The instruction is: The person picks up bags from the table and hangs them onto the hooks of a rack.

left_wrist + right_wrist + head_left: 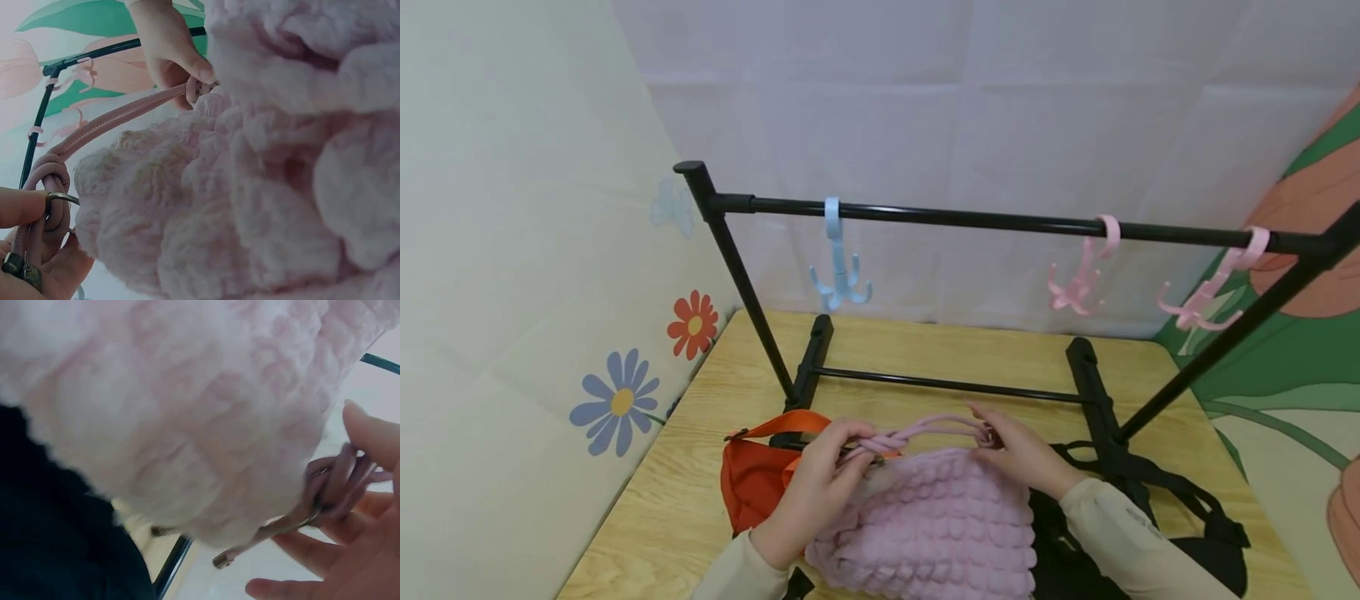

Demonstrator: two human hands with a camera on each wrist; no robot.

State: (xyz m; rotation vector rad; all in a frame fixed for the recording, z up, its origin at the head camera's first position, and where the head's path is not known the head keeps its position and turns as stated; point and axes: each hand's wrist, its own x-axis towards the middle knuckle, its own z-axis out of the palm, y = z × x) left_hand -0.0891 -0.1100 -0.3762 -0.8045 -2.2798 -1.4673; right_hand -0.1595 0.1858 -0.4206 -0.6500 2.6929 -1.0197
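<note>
A pink puffy quilted bag [932, 517] hangs between the two hands at the front of the table. The left hand [816, 483] pinches one end of its knotted pink strap [925, 427], with the thumb on one side and the fingers on the other. Metal fittings show beside those fingers in the left wrist view. The right hand [1026, 454] holds the strap's other end, where a knot [344, 481] lies between thumb and fingers. Some right fingers stretch out past the strap. Much of the left wrist view is filled by the bag's fabric [275, 206].
A black rack [955, 218] stands behind the bag. On its bar hang a blue hook [838, 275] and two pink hooks [1078, 283] [1206, 300]. An orange bag [748, 483] lies at the left, a black bag [1213, 562] at the right, on the wooden table [647, 533].
</note>
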